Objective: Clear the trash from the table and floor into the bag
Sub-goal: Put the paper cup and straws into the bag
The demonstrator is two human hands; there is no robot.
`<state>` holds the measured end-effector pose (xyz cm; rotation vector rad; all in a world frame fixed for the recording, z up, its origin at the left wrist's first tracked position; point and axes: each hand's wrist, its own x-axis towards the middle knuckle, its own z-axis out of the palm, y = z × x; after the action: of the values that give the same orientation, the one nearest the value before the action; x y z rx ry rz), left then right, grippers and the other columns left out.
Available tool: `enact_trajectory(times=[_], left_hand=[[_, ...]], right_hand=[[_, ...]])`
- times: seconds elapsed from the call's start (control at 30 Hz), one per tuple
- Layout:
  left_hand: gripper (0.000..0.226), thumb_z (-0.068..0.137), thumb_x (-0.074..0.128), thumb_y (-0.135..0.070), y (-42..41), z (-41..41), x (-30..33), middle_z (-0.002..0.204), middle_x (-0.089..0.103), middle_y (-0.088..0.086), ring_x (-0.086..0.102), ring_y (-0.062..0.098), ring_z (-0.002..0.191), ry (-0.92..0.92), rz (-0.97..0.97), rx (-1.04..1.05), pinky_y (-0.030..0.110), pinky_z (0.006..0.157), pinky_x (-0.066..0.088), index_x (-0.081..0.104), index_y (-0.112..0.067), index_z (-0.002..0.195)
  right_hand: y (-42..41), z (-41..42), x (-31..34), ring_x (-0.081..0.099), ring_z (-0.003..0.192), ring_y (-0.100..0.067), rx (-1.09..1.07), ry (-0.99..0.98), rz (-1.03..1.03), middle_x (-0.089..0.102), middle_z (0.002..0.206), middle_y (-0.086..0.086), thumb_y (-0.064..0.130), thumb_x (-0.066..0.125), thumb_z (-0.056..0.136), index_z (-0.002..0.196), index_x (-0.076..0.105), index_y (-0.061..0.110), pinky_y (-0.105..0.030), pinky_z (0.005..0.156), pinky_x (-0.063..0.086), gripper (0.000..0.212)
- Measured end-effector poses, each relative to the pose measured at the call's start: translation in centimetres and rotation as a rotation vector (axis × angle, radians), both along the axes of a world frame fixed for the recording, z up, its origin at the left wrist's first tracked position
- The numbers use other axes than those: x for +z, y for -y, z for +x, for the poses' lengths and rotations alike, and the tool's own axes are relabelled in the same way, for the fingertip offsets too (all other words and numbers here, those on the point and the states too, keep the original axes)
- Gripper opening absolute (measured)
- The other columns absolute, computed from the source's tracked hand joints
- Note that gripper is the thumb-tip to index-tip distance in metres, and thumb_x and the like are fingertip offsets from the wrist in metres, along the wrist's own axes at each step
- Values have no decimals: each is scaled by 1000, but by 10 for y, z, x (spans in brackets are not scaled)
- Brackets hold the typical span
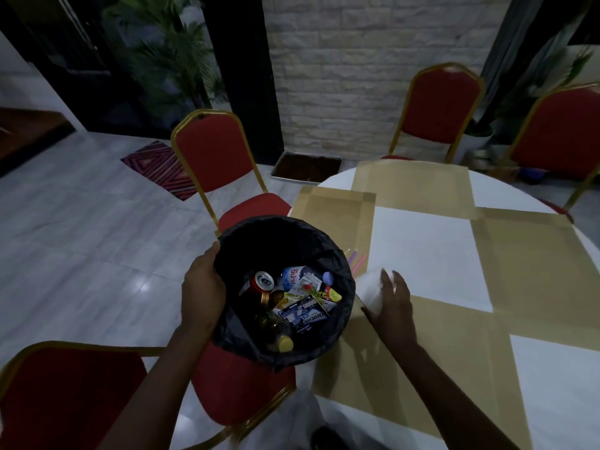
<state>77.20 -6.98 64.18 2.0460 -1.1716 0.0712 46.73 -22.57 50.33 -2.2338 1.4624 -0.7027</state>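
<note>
A bin lined with a black bag (pixel 259 235) is held at the round table's left edge. Inside it lie a red can (pixel 262 280), a water bottle (pixel 293 277), a Dentyne packet (pixel 305 315), wrappers and a yellow-capped bottle (pixel 283 343). My left hand (pixel 203 287) grips the bag's left rim. On the table beside the bag, my right hand (pixel 394 303) closes around a crumpled white piece (pixel 370 289). Several coloured straws (pixel 355 259) lie on the table just beyond the bag's right rim.
The round table (pixel 422 241) has a white cloth with tan squares. Red chairs with gold frames stand around it: one behind the bag (pixel 214 154), one below it (pixel 240 388), one at bottom left (pixel 65 397), two on the far side. A patterned mat (pixel 159 168) and a tray (pixel 306 167) lie on the floor.
</note>
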Motion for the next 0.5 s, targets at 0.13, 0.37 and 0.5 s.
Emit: enact_trajectory(times=[0.13, 0.37, 0.5], left_hand=[[55, 89, 43, 16, 9, -2, 0, 118, 61, 15, 48, 7, 101, -25, -13, -23, 17, 91, 35, 45, -10, 138], [60, 86, 46, 17, 19, -6, -3, 126, 58, 14, 56, 24, 112, 13, -13, -34, 22, 96, 36, 46, -14, 138], [64, 83, 47, 19, 17, -11, -2, 127, 57, 16, 57, 24, 110, -6, -23, -48, 23, 95, 39, 45, -13, 138]], right_hand=[[5, -2, 51, 33, 130, -38, -104, 113, -116, 32, 143, -24, 29, 81, 70, 141, 33, 7, -53, 97, 43, 88], [-13, 17, 128, 33, 129, -22, 70, 277, -43, 28, 145, -5, 35, 83, 67, 141, 31, 19, -36, 99, 41, 91], [-38, 48, 128, 23, 135, -14, 328, 145, -3, 26, 148, 0, 39, 80, 69, 143, 29, 21, -31, 110, 30, 92]])
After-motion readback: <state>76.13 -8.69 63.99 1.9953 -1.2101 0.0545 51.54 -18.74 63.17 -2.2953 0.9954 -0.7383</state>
